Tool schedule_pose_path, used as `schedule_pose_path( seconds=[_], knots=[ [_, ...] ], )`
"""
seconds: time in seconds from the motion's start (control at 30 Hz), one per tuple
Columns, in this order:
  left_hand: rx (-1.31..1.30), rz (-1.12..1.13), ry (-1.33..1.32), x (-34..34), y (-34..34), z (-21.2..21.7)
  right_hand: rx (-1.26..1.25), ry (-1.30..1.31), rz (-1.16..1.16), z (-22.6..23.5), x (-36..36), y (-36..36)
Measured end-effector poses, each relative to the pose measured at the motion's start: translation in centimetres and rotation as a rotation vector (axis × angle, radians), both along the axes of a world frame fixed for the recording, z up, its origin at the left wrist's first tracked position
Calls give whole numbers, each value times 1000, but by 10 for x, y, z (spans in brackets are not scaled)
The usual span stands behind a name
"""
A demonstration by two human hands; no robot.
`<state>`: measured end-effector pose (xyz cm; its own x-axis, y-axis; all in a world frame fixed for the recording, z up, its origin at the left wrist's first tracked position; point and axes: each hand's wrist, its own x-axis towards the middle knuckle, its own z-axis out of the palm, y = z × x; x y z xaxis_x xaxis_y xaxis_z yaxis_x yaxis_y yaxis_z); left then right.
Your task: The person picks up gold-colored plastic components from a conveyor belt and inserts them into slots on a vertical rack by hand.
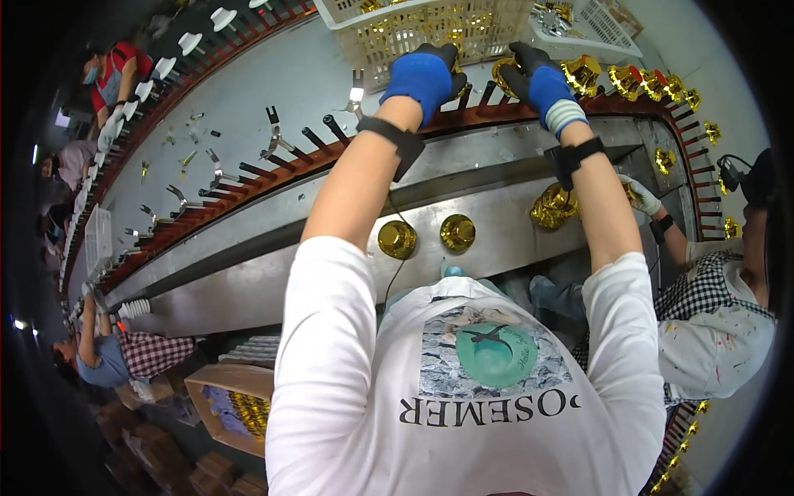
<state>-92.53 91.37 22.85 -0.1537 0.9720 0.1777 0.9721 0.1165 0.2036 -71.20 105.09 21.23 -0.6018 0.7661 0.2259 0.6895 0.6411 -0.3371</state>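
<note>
Both gloved hands, left (pixel 423 76) and right (pixel 538 81), grip gold caps (pixel 503 68) at the rack (pixel 463 116).

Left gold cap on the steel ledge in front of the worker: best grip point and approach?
The left gold cap stands upright on the steel ledge, flared brim down, apart from its twin. Probably pinch the raised crown from above; the brim lies flat against the ledge.

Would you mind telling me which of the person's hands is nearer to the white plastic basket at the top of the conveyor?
Left. The left hand reaches just below the white basket, nearly touching its wall; the right hand is off to its right side, by gold parts.
</note>
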Motion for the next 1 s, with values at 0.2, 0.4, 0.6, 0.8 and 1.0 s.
schedule_pose_path(
  seconds=[0.2, 0.4, 0.6, 0.8, 1.0],
  knots=[
    [375, -187, -101, 27, -126, 22, 274, 301, 271, 17, 33, -80],
    [-244, 17, -347, 28, -250, -116, -242, 73, 377, -97, 86, -198],
    [-562, 261, -318, 42, -260, -221, -260, -259, 366, -183, 75, -238],
    [-296, -9, -111, 49, -242, -134, 0, 87, 327, -112, 80, -193],
    [276, -342, -137, 76, -69, 9, 714, 109, -199, 8, 76, 31]
  ],
)
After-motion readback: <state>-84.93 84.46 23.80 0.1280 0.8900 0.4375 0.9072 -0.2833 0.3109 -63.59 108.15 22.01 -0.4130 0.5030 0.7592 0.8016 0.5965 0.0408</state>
